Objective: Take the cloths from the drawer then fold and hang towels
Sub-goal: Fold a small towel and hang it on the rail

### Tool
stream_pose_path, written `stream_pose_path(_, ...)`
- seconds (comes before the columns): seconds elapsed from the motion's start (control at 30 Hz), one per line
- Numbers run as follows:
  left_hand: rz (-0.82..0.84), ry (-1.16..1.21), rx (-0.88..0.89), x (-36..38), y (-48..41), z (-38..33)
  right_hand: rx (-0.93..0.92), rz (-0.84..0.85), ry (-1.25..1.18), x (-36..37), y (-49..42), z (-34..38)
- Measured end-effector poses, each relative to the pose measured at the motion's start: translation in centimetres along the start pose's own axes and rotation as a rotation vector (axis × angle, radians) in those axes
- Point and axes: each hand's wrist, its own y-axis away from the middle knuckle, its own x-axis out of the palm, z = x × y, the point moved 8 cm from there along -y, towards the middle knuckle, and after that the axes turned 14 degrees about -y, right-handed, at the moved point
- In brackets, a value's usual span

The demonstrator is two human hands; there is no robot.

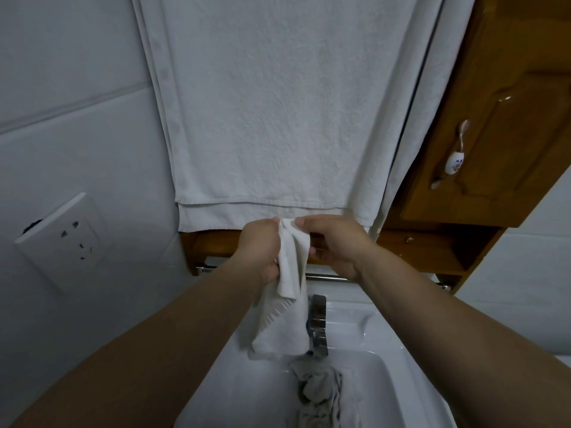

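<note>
Towel (278, 103) hangs above sink (401, 350); socket (66, 239) left, cabinet (500, 134) right; cloths (321, 393) in sink.

Large towel (278, 103) top cut off

Wall socket (66, 240), tap (317, 324) — white sink (411, 381), wooden cabinet (494, 143)

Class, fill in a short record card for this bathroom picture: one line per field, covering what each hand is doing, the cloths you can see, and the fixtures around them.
left hand: grips the small white cloth near its top
right hand: pinches the same cloth's upper edge
small white cloth: hangs down over the faucet
large white towel: hung flat against the wall, folded double
grey cloths: crumpled in the sink
rail: metal bar below the wooden cabinet, bare where visible
wall socket: left of the towel
</note>
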Motion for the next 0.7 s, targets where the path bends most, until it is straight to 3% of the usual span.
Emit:
stream_pose_path(0.17, -0.001, -0.026, 0.070, 0.5, -0.2, -0.6, -0.214, -0.107, 0.089, -0.4, -0.1, 1.8)
stream_pose_path(0.3, -0.039, 0.158, -0.046, -1.2, -1.4, -0.1, -0.624, -0.163, 0.521, 0.7, 2.1, 4.8)
stream_pose_path(0.4, -0.026, 0.206, -0.065, -1.5, -2.3, 0.0, -0.747, -0.074, 0.724, 2.3, 3.4, 3.9)
stream_pose_path(0.5, 0.010, 0.267, -0.118, -0.9, -2.6, 0.5, -0.764, -0.058, 0.809, 3.1, 3.6, 2.3)
stream_pose_path(0.6, -0.008, 0.243, -0.133, -1.1, -2.9, 1.0, -0.665, -0.076, 0.677, 2.3, 2.6, 1.5)
stream_pose_path(0.7, 0.031, 0.238, -0.154, -1.1, -3.1, 1.6, -0.480, 0.052, 0.457, 1.8, 1.6, 0.3)
